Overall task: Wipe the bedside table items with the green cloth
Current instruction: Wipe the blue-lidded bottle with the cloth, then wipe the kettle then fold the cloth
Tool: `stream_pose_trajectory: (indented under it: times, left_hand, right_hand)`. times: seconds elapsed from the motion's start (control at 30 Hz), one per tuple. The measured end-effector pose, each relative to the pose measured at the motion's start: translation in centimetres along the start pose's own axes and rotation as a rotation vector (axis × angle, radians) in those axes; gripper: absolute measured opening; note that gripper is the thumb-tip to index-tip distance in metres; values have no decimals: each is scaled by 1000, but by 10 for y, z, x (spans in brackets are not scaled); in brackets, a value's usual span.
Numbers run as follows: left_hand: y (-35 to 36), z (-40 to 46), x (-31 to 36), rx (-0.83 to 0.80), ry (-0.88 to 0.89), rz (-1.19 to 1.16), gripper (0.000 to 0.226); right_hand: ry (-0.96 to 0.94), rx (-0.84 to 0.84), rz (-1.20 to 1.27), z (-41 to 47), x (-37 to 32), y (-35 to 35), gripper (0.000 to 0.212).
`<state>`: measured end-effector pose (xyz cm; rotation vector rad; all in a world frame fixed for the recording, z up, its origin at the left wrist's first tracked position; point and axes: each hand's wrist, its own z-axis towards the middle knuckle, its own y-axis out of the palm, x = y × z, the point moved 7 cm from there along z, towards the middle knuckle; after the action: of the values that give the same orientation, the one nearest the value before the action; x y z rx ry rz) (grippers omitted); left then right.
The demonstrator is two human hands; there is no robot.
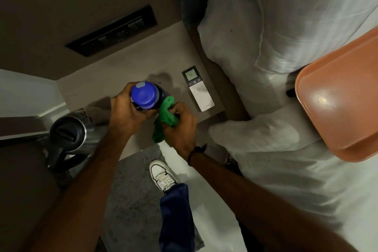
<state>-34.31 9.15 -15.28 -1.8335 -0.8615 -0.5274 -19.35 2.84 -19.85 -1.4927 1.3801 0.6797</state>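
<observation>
At the far left, a steel kettle (70, 134) stands at the edge of the desk (131, 63), close beside your left forearm. Your left hand (124, 112) is closed around the upper body of a dark bottle (161, 96) just under its blue cap (144, 94), holding it upright over the desk; whether its base rests on the surface or hangs clear cannot be told from above. Against the bottle's right side, your right hand (181, 127) is closed on the bunched green cloth (166, 116), pressing the wad to the bottle's wall while a loose tail of fabric hangs toward the front edge of the desk. Farther right, a white remote (198, 88) with a lit display lies flat and untouched near the desk's bed-side edge, well apart from the cloth. Beyond it are the white pillows (286, 26) and an orange tray (339, 96) on the bed.

The bottle appears to be the item being wiped, with kettle and remote likely still to come. The risks: a hard sideways rub could twist the bottle out of a one-handed grip near the cap; your left elbow could nudge the kettle off its corner; the trailing cloth could drag the remote toward the edge.
</observation>
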Motion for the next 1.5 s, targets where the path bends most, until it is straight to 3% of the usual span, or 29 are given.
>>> stream_pose_trajectory:
  times: [0.17, 0.23, 0.33, 0.47, 0.53, 0.6, 0.7, 0.77, 0.93, 1.03, 1.17, 1.27, 1.33, 1.43, 1.5]
  left_hand:
    - [-3, 1, 1, 31, 26, 53, 82]
    - [-2, 2, -2, 35, 20, 64, 82]
    - [1, 4, -8, 28, -6, 81, 83]
    - [-3, -6, -14, -36, -1, 83, 93]
    - [-22, -16, -21, -25, 2, 121, 100]
    - [-50, -28, -32, 46, 31, 195, 87]
    - [-102, -48, -54, 170, 102, 308, 58]
    - [-125, -55, -73, 180, 123, 367, 52]
    - [-147, -58, -137, 35, -78, 367, 64]
    - [-149, -60, -153, -36, -75, 292, 67]
    - [-152, -59, -155, -32, -58, 324, 70]
    - [-153, -58, -153, -16, -64, 315, 69]
    - [-155, -57, -153, -15, -56, 305, 69]
    - [-156, -56, -153, -7, -39, 309, 68]
    - [-156, -56, -154, 1, -39, 309, 68]
  right_hand:
    - [347, -120, -58, 25, 34, 2, 22]
    - [373, -91, -60, 33, 40, -8, 21]
    - [460, -60, 37, 26, 47, -20, 31]
    - [736, -52, 247, 0, 64, -22, 46]
    - [805, -79, 311, -16, 67, -15, 32]
    - [837, -87, 354, -32, 65, -3, 26]
    - [858, -138, 404, -50, 59, 28, 27]
    - [865, -183, 436, -58, 55, 53, 37]
    - [801, -224, 418, -68, 43, 118, 23]
    - [725, -158, 417, -71, 32, 155, 21]
    - [574, 5, 278, -76, 15, 180, 28]
    - [482, 33, 183, -101, 5, 195, 30]
    - [518, 31, 168, -110, 8, 200, 34]
    - [641, 81, 187, -100, 17, 192, 23]
    - [592, 106, 114, -102, 8, 192, 29]
